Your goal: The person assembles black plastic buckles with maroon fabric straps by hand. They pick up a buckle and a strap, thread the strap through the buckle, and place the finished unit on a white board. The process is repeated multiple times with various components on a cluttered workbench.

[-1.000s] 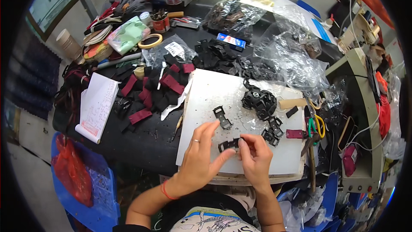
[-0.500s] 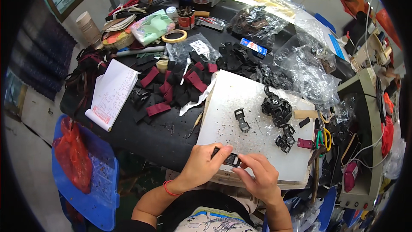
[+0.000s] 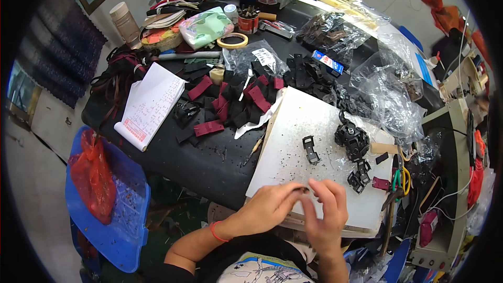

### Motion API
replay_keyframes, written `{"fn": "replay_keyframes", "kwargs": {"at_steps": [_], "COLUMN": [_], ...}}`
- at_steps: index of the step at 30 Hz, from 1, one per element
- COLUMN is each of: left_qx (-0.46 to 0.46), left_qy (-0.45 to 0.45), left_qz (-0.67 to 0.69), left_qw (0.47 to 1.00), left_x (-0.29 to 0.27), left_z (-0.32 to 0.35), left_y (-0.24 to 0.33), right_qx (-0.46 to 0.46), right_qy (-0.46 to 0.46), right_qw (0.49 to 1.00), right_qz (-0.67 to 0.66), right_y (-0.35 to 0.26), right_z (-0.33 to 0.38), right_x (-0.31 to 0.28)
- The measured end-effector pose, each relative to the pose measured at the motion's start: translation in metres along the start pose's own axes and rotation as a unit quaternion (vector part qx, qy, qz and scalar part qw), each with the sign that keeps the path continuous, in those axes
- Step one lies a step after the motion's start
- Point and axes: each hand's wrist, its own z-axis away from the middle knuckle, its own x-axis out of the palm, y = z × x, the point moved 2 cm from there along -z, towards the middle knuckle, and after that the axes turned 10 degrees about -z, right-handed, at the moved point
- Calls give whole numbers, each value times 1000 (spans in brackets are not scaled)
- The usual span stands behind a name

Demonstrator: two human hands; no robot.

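Note:
Both my hands meet above the near edge of the white board (image 3: 283, 131). My left hand (image 3: 264, 207) is closed, and a small dark bit of a black plastic buckle (image 3: 304, 190) shows at its fingertips; the fingers hide the rest. Beside it, my right hand (image 3: 326, 215) has its thumb and fingers round the left fingertips, smeared by motion; whether it grips the buckle cannot be made out. A single black buckle (image 3: 310, 150) lies on the board beyond my hands. Farther right is a heap of linked black buckles (image 3: 352, 139), with a few more (image 3: 359, 176) nearer me.
Maroon and black fabric tabs (image 3: 208, 128) lie left of the board, near a notepad (image 3: 152, 99). Scissors with yellow and green handles (image 3: 403, 181) rest at its right edge. Clear plastic bags (image 3: 387, 99) cover the back right. A blue chair (image 3: 128, 209) holds a red bag (image 3: 94, 183).
The view has shifted, so the table sits farther right. My hands have turned and come together; the buckle, plain between them before, is now mostly hidden by my fingers.

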Motion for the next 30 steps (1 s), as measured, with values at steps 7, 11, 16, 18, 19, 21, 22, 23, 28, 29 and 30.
{"fn": "replay_keyframes", "kwargs": {"at_steps": [7, 11, 16, 18, 19, 21, 22, 23, 28, 29, 30], "left_qx": [-109, -176, -187, -193, -186, -173, -191, -209, -121, -73, -63], "left_qy": [-33, -99, -123, -130, -127, -118, -119, -120, 234, 350, 387], "left_qz": [86, 291, 278, 257, 232, 180, 195, 210, 13, -94, -194], "left_qw": [990, 935, 934, 938, 946, 961, 955, 948, 965, 929, 899], "left_x": [-15, -12, -22, -25, -25, -25, -25, -25, -73, -96, -119], "left_z": [14, 14, 12, 12, 13, 16, 18, 19, 17, 14, 12], "left_y": [1, -26, -23, -18, -17, -14, -16, -20, -17, -29, -43], "right_qx": [109, -101, -93, -102, -107, -115, -119, -121, -64, -61, -60], "right_qy": [-155, -192, -250, -250, -250, -224, -211, -197, -137, -120, -105], "right_qw": [974, 975, 961, 959, 958, 964, 966, 968, 987, 990, 992], "right_qz": [-125, -57, -70, -85, -92, -92, -93, -93, -54, -46, -40], "right_y": [22, 24, 16, 18, 20, 22, 23, 24, 36, 38, 38], "right_z": [-2, 6, 3, 4, 5, 10, 12, 13, 18, 18, 16], "right_x": [0, 0, -3, -2, -1, 3, 5, 8, -3, -6, -10]}}
